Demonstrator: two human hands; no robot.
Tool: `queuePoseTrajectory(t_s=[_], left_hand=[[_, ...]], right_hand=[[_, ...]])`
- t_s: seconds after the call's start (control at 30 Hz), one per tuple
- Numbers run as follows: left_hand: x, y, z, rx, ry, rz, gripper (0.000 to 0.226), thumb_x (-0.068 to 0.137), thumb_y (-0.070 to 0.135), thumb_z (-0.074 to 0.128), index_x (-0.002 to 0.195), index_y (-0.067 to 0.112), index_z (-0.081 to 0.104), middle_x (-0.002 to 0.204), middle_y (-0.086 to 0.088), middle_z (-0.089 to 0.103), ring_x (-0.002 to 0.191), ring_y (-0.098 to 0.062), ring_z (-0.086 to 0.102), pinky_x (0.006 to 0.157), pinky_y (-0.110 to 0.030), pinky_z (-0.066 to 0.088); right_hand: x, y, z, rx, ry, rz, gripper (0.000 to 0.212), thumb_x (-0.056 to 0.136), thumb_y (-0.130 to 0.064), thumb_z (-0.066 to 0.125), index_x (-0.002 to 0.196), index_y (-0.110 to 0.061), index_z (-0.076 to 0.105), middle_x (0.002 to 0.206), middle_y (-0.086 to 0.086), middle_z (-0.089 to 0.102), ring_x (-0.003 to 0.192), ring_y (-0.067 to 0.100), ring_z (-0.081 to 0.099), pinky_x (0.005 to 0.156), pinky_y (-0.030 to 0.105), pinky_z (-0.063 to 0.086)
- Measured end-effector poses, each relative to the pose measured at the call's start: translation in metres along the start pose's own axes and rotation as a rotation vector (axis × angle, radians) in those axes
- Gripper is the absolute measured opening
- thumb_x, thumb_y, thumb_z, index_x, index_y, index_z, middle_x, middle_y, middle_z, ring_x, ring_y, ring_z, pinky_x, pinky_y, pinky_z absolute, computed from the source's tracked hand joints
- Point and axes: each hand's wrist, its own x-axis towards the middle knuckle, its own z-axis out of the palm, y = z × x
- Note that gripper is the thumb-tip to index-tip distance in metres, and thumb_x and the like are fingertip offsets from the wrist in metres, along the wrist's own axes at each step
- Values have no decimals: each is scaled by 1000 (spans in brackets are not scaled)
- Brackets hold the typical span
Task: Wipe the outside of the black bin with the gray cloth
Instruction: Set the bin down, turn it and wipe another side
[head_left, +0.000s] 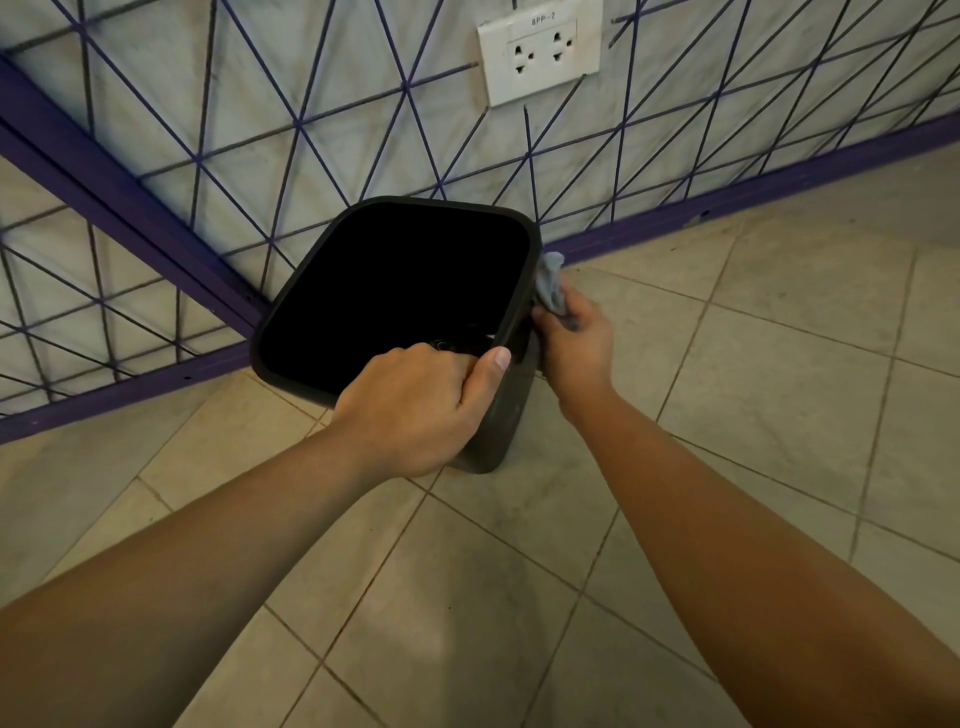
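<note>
The black bin (506, 426) stands on the tiled floor in a corner, its open top facing me and its inside dark. My left hand (415, 402) grips the near rim, fingers curled inside and thumb along the edge. On the bin's right outer side, my right hand (574, 345) holds the gray cloth (551, 283) bunched against the wall just under the rim. Part of the cloth sticks up above my fingers; the rest is hidden in the hand.
Two walls with purple line patterns and purple skirting (727, 205) meet right behind the bin. A white double socket (540, 57) sits on the wall above. Beige floor tiles (779, 364) spread to the right and toward me.
</note>
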Motion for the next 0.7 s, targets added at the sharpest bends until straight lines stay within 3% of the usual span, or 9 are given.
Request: queuePoseTrajectory(t_s=[0.07, 0.17, 0.27, 0.37, 0.5, 0.63, 0.7], left_hand=[[0, 0, 0, 9, 2, 7, 57, 98, 54, 16, 55, 27, 41, 41, 5, 37, 35, -9, 41, 43, -22, 25], [0, 1, -1, 11, 3, 16, 55, 100, 51, 18, 55, 27, 39, 42, 6, 35, 35, -9, 38, 44, -24, 23], [1, 1, -2, 7, 2, 35, 52, 102, 46, 20, 59, 26, 41, 44, 5, 38, 37, -9, 39, 45, -25, 23], [3, 2, -3, 8, -1, 28, 52, 101, 46, 17, 67, 23, 49, 52, 1, 47, 44, -11, 45, 49, -29, 27], [4, 2, -2, 14, 11, 9, 49, 103, 45, 18, 78, 23, 53, 59, -1, 54, 51, -14, 52, 49, -30, 33], [5, 4, -4, -1, -9, -26, 51, 104, 47, 20, 66, 26, 47, 54, 1, 50, 49, -13, 51, 49, -31, 35], [4, 6, -6, -1, -22, -38, 56, 104, 46, 21, 61, 23, 48, 52, -1, 48, 47, -15, 49, 50, -31, 33]], right_hand=[[-10, 5, 0, 67, -90, -25, 43, 103, -7, 45, 144, -18, 53, 133, 14, 60, 125, 28, 58, 104, 48, 50], [-23, 7, -6, 136, -151, -61, 45, 104, -4, 39, 146, -17, 51, 127, 5, 66, 115, 15, 63, 91, 32, 54], [-42, 9, -1, 167, -145, -109, 47, 102, 5, 40, 147, -8, 47, 142, 11, 58, 134, 20, 54, 113, 41, 45], [-66, 20, 5, 131, -123, -202, 47, 98, 13, 44, 142, -1, 51, 142, 16, 54, 136, 24, 51, 113, 31, 45], [-94, 32, 6, 84, -151, -252, 53, 96, 13, 45, 141, -14, 53, 141, 7, 53, 131, 3, 51, 106, 10, 42], [-108, 43, -4, 44, -229, -238, 56, 97, 8, 49, 128, -37, 57, 140, -2, 53, 131, 1, 50, 113, 22, 43], [-108, 49, -16, -59, -313, -230, 53, 97, 8, 50, 128, -33, 59, 139, -6, 55, 131, -3, 49, 112, 17, 40]])
